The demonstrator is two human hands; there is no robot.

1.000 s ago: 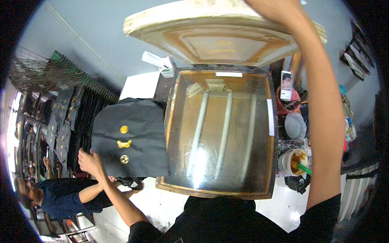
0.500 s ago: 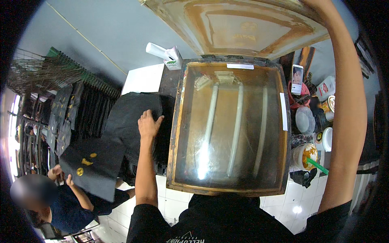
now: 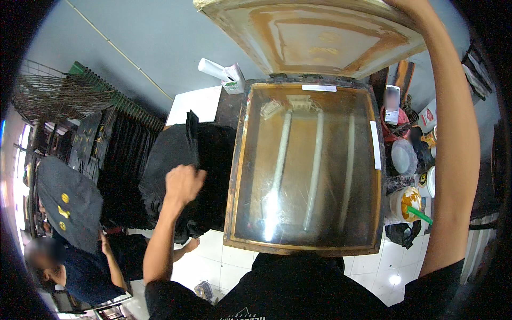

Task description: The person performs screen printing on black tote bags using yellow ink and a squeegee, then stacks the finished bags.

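Observation:
My left hand is closed at the near part of a stack of black fabric pieces. A narrow fold of the top piece stands up beyond my fingers. Overhead at the right, my right hand is at the upper edge of a raised screen-printing frame, its fingers mostly cut off by the picture edge. The frame tilts up behind a glass-topped box with pale tubes under the glass.
At left a co-worker holds a black piece with yellow prints beside a rack of hanging black pieces. Right of the box stand an ink tub with a green handle, a plastic container and a propped phone.
My left hand has gone from lying spread on the stack to closed and nearer me, with a fabric fold raised. The co-worker's printed piece has moved toward the rack. My right arm hardly moved.

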